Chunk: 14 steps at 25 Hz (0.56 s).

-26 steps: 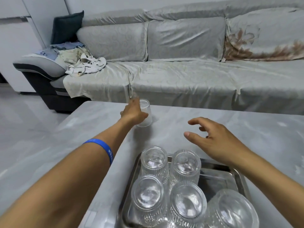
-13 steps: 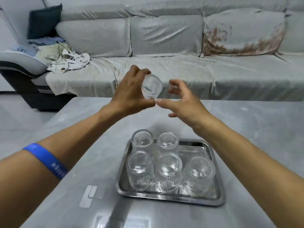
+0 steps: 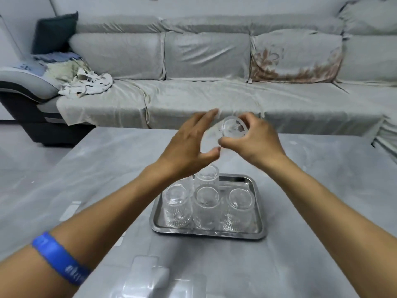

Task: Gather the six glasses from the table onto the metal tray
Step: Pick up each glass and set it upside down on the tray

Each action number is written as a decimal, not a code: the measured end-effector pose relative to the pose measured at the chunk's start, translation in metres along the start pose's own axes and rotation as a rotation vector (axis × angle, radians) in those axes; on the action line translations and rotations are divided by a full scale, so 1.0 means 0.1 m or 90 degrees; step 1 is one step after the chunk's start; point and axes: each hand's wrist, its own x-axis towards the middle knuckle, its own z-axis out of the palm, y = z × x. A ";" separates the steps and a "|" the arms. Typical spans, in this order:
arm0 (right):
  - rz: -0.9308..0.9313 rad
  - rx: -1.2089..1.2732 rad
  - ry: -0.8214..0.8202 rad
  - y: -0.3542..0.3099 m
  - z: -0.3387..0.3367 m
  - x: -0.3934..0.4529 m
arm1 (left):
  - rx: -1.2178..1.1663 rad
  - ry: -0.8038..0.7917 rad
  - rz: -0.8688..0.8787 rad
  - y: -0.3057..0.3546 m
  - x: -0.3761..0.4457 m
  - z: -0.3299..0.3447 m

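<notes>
Since half a second ago the clear ribbed glass (image 3: 233,129) has passed from our left hand (image 3: 189,150) to our right hand (image 3: 255,143); earlier the left fingers were wrapped around it, and now they have let go and spread wide, thumb and fingers apart, with nothing between them. At the far left a pile of crumpled pale clothes (image 3: 86,84) lies on the grey fabric sofa (image 3: 206,97), which runs along the far side of the scene. On our left forearm, near the camera, sits a blue rubber wristband (image 3: 58,258). The left hand hangs in the air just left of the glass, its fingertips close to it but blurred, so we cannot tell whether they touch. The right hand is closed on the glass, thumb below and fingers curled over the top, holding it tilted with one round end facing us, above the far part of the grey marble-look table (image 3: 107,168). Below the hands, the rectangular metal tray (image 3: 261,231) rests on the table and carries five more clear glasses, three in the near row (image 3: 206,208) and two behind, one of them partly hidden by our left wrist
</notes>
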 end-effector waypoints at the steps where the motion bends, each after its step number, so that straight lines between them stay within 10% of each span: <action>1: 0.028 -0.054 -0.016 0.10 -0.05 0.04 | -0.013 0.004 -0.043 -0.10 -0.08 0.00; 8: 0.174 -0.157 -0.203 0.61 0.13 -0.01 | -0.300 -0.016 -0.475 -0.80 -0.65 0.17; 14: 0.167 -0.155 -0.324 0.72 0.39 -0.07 | -0.390 -0.007 -0.520 -0.92 -0.80 0.31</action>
